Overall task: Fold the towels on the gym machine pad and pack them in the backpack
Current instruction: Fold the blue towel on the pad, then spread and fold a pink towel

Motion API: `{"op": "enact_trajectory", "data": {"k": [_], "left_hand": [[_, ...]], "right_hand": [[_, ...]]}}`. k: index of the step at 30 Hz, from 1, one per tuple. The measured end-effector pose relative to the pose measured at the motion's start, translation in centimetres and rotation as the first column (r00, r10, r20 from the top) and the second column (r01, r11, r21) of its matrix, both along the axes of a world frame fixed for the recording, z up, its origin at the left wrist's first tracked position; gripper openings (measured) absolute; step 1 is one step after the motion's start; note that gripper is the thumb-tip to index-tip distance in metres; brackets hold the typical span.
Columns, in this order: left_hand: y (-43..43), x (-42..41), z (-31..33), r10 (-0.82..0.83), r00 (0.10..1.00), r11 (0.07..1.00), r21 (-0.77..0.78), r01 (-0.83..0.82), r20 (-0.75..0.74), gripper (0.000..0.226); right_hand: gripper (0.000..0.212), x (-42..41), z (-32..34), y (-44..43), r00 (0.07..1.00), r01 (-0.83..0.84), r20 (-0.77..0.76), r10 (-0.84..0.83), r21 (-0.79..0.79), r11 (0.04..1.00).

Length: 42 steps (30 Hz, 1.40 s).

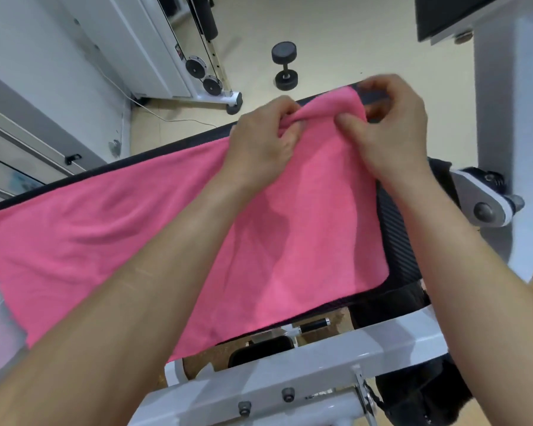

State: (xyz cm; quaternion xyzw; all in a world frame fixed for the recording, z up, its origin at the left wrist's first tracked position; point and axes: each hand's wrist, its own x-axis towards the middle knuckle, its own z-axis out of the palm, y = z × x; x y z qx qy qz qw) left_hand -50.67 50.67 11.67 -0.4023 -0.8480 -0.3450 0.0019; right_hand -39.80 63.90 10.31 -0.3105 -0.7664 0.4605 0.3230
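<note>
- Big pink towel (142, 241), soft fuzzy microfiber look, spread flat across the black machine pad (397, 241). It covers nearly all of the pad; its left end hangs over the pad's edge.
- The pad is a long rounded rectangle with a ribbed, woven-looking surface, bare only along the right side and the far rim.
- Left hand (259, 142) is pinching the towel's far edge, with fabric bunched up in the fingers.
- Right hand (394, 127) grips the far right corner, thumb on top, lifting it a bit off the pad. The hands are close together, and the cloth humps into a little fold between them.
- White painted metal frame (290, 364) with bolts runs under the pad.
- Round-headed black dumbbell (285, 67) sits on the cream floor beyond.
- Something dark and soft at lower right (413, 401), can't tell whether it's the backpack.
</note>
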Motion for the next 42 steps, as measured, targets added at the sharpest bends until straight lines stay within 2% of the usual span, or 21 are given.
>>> {"op": "enact_trajectory", "data": {"k": [2,5,8,10,13,16,19,22,26,28,30,33,38,40,42], "left_hand": [[1.3,-0.6,-0.2,0.048,0.997,0.997,0.063,-0.044,-0.061,0.016],[2.4,-1.7,-1.1,0.064,0.971,0.996,0.072,-0.049,-0.232,0.025],[2.1,-1.7,-2.1,0.061,0.892,0.998,0.004,-0.065,-0.448,0.038],[1.3,-0.4,-2.7,0.012,0.852,1.000,0.004,-0.012,-0.524,0.033],[-0.3,3.3,-4.2,-0.187,0.866,0.982,-0.069,0.175,-0.464,0.020],[-2.1,8.0,-5.9,-0.337,0.865,0.935,-0.240,0.261,-0.372,0.024],[-3.3,11.7,-7.6,-0.401,0.875,0.891,-0.339,0.303,-0.271,0.027],[-3.8,13.8,-9.3,-0.413,0.868,0.869,-0.405,0.285,-0.276,0.032],[-4.1,14.3,-10.8,-0.378,0.838,0.902,-0.359,0.239,-0.394,0.009],[-4.0,14.2,-11.2,-0.365,0.833,0.915,-0.326,0.238,-0.416,0.016],[-3.7,14.3,-11.5,-0.386,0.836,0.909,-0.314,0.273,-0.391,0.018],[-3.8,15.2,-12.1,-0.428,0.846,0.893,-0.294,0.341,-0.317,0.008],[-8.3,15.4,-10.3,-0.334,0.935,0.930,-0.206,0.305,-0.122,0.016],[-12.2,14.9,-9.7,-0.183,0.982,0.976,-0.125,0.177,-0.038,0.021],[-16.9,14.5,-9.4,0.055,0.995,0.995,-0.088,-0.048,0.082,0.023]], "right_hand": [[0.042,-1.0,0.6,1.6,0.994,-0.016,0.113,-0.006,0.186,0.982],[0.045,-2.6,0.3,3.1,0.962,-0.054,0.268,-0.050,0.366,0.929],[0.051,-1.6,-0.7,2.7,0.942,-0.087,0.330,-0.060,0.413,0.906],[0.054,1.2,-1.6,1.7,0.937,-0.083,0.345,-0.053,0.368,0.926],[0.052,6.5,-3.7,-1.0,0.905,-0.086,0.425,-0.034,0.261,0.962],[0.036,9.9,-6.0,-3.1,0.863,-0.075,0.502,-0.051,0.227,0.971],[0.021,11.1,-6.9,-3.1,0.872,-0.009,0.482,-0.089,0.197,0.980],[0.016,11.5,-7.2,-2.8,0.886,0.000,0.456,-0.082,0.177,0.984],[0.015,12.1,-7.5,-3.0,0.896,0.002,0.436,-0.089,0.196,0.981],[0.016,12.5,-7.6,-3.1,0.899,0.024,0.424,-0.108,0.199,0.980],[0.019,12.8,-7.6,-3.3,0.895,0.048,0.427,-0.128,0.194,0.980],[0.026,12.9,-7.7,-3.7,0.866,0.067,0.470,-0.172,0.231,0.970],[0.038,12.2,-7.4,-6.8,0.892,0.013,0.397,-0.214,0.451,0.892],[0.036,11.3,-7.2,-8.9,0.927,-0.081,0.359,-0.105,0.466,0.881],[0.036,10.1,-7.2,-11.5,0.930,-0.233,0.360,0.074,0.421,0.877]]}}
